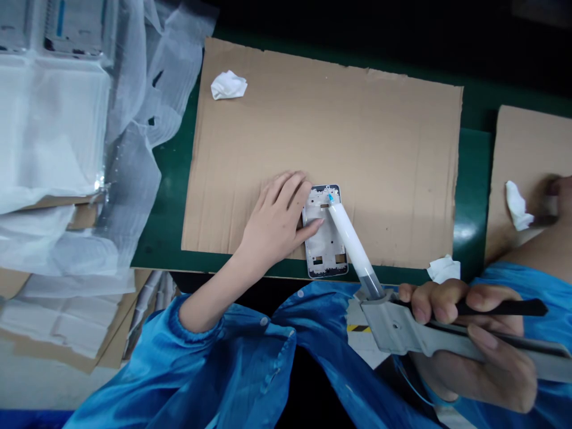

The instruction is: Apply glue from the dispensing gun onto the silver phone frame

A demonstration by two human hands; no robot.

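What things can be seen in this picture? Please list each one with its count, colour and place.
phone frame: 1, silver-white, near edge of the large cardboard sheet, under the left hand
dispensing gun: 1, grey with a white syringe tube, tip on the top of the phone frame
cardboard sheet: 2, brown, one large in the centre, one at the far right
crumpled wipes: 3, white, top left of the large sheet, its lower right edge, and on the right sheet
green table: 1, under the cardboard
foam wrap: a pile, white, at the left
co-worker's arm: 1, far right
sleeves: 2, blue
left hand: pressing on the phone frame
right hand: gripping the dispensing gun
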